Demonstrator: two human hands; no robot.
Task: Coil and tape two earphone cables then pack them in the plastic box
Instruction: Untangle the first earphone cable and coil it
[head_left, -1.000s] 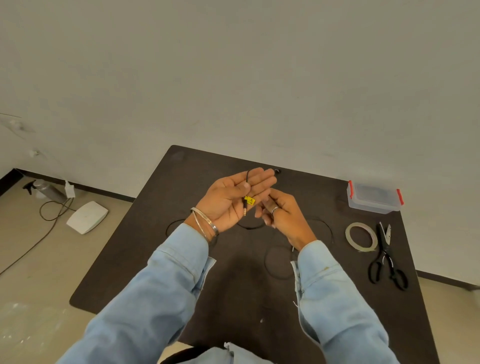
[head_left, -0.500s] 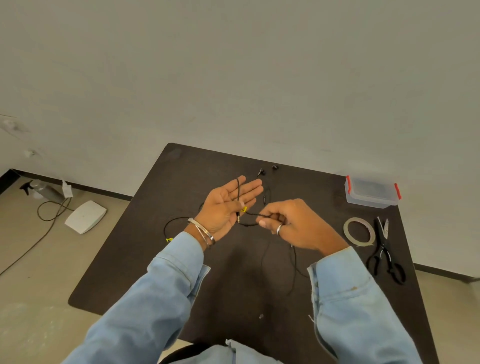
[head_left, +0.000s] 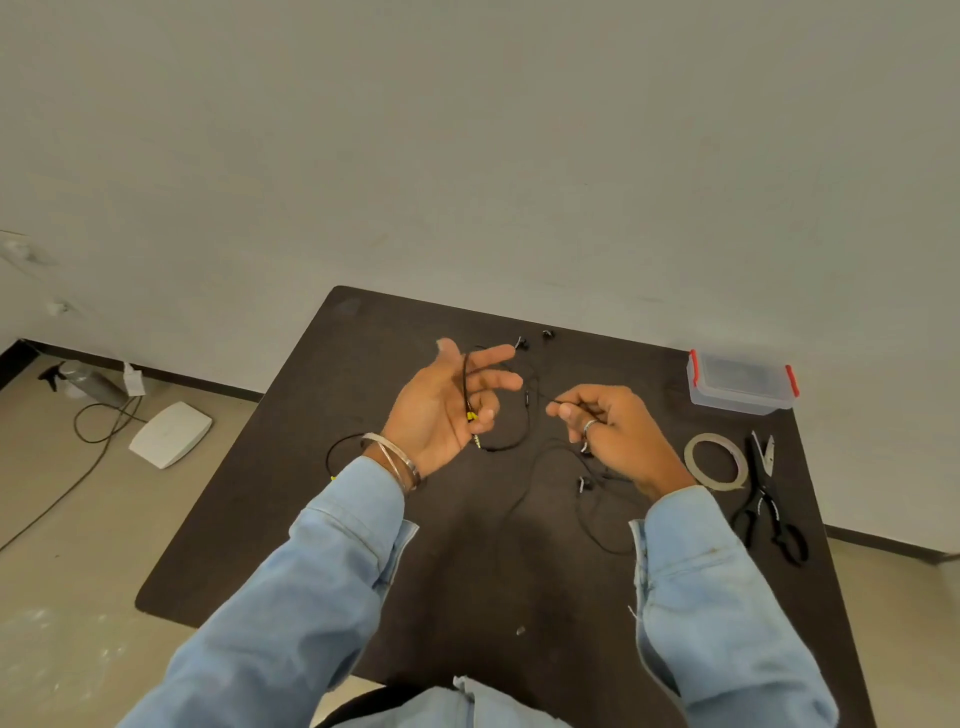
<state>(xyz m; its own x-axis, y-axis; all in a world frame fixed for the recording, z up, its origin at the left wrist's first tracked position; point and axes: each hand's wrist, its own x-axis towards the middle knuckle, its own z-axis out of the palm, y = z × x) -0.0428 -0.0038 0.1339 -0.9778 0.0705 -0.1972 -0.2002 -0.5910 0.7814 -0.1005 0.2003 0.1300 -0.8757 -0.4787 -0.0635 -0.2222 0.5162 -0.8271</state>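
Dark brown tabletop (head_left: 363, 519) under both hands. Thin black earphone cable (head_left: 524, 415) strung left-right: plug end held in left hand (head_left: 447, 410), curled fingers; free run pinched by right hand (head_left: 608, 431). Next wrap judged toward left palm.

Setting, as I read it: bare test room. Plain white wall (head_left: 467, 156), dusty concrete floor (head_left: 62, 519), lone dark table (head_left: 322, 493).

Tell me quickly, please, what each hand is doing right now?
Left hand: fingers partly curled, holding the black earphone cable near its plug.
Right hand: pinching the same cable.
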